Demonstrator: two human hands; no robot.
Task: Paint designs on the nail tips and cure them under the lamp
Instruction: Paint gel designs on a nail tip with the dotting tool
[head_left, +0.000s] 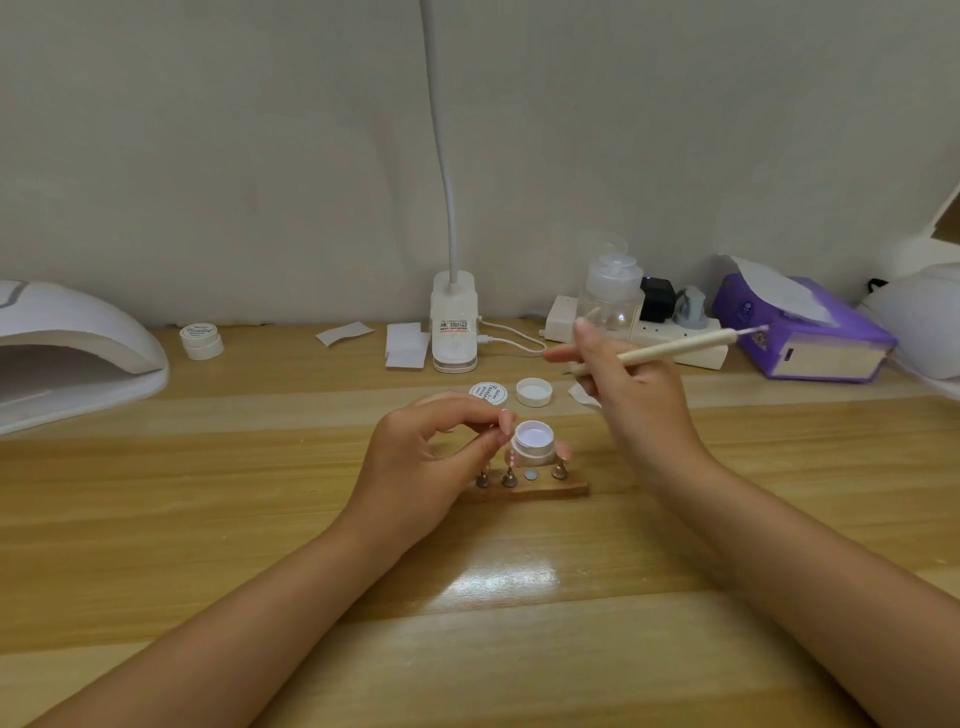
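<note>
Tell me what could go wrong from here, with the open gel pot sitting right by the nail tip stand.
The open gel pot stands uncapped against the wooden stand; the left hand, pinching a nail tip beside it, could knock it over. The right hand holds the brush raised, so gel might drip on the table. The left grip looks light, so the tip could slip.

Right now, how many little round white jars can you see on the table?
3: two stacked closed jars far left by the curing lamp, and one open jar near the left hand. More may be hidden.
</note>
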